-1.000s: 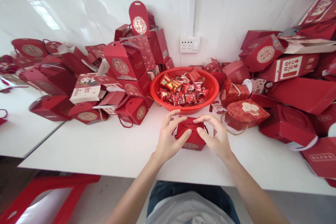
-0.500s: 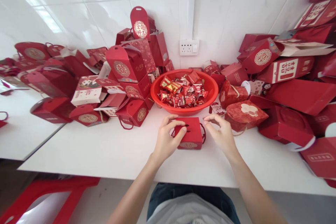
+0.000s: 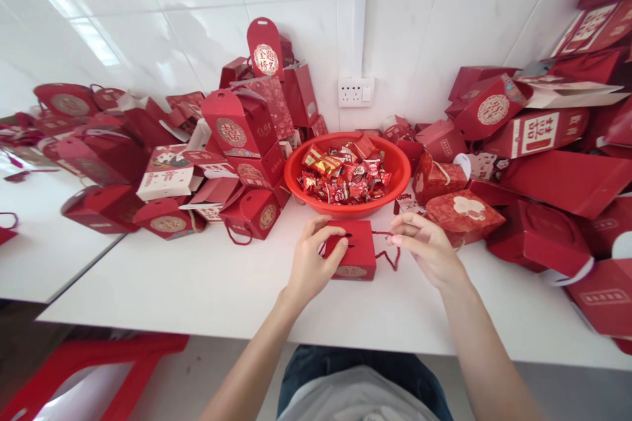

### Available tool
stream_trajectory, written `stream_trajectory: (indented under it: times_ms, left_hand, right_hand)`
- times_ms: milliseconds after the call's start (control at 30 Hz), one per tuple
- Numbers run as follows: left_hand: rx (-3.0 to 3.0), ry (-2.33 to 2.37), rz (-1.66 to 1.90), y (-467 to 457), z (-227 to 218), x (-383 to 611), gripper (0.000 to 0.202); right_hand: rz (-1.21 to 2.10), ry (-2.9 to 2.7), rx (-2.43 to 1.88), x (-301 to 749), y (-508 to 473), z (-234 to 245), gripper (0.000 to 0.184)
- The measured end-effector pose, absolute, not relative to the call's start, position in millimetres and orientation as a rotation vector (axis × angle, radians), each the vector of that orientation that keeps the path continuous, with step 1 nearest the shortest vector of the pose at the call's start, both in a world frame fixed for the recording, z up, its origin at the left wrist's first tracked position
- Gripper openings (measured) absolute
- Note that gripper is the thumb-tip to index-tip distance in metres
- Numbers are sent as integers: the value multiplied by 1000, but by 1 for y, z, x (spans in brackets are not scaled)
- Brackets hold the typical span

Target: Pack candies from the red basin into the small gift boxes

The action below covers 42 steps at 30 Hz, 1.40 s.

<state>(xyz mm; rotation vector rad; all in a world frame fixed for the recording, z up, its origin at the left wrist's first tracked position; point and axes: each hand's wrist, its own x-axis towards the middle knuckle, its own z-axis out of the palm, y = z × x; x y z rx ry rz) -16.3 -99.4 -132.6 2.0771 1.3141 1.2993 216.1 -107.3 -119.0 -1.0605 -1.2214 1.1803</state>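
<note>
A small red gift box [image 3: 359, 255] with a round gold emblem on its front sits on the white table in front of me. My left hand [image 3: 318, 251] grips its left side, thumb and fingers curled over the top near a slot. On the right, a dark red twisted cord [image 3: 394, 263] comes out of the box and hangs in a loose loop. My right hand [image 3: 422, 247] pinches that cord between thumb and fingertips, a little apart from the box. Behind the box, a red plastic basket [image 3: 348, 209] holds many wrapped candies [image 3: 353, 174].
Red gift boxes [image 3: 239, 123] are piled on the left, and more boxes [image 3: 538, 227] crowd the right side. The white table's [image 3: 207, 293] front edge runs before my lap. A red stool [image 3: 133, 368] stands at lower left. A socket panel [image 3: 356, 92] is on the tiled wall.
My right hand has moved right and now pinches the cord, drawing it out into a longer loop. The box has shifted slightly left under my left hand.
</note>
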Motion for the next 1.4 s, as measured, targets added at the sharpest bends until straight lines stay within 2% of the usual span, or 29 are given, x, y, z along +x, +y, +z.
stream_trajectory:
  times_ms: [333,533,700,867,1100,1400]
  left_hand:
    - [2059,1360,1237,-105,-129,-16,21]
    - [1920,1266,1194,-102,-125,-21,27]
    - [1428,1141,1172,-92,-127,-36,42]
    - [1222,1064,1147,-90,-109,-64,34]
    - [1175,788,1385,-98,-64,-77,21]
    - [1401,670,1210,-104,-65,-36,19]
  right_hand:
    - [1018,-1110,-771,227,-114,-111,23]
    - [882,-1549,-989,202,-121,-115,22]
    - [731,-1678,-1068,186,-121,-121,14]
    - [716,-1706,-1053,185,-120,-123,14]
    - [763,-1691,-1054,185,-120,-124,14]
    - [849,-1266,-1004,195,-116,-102,18]
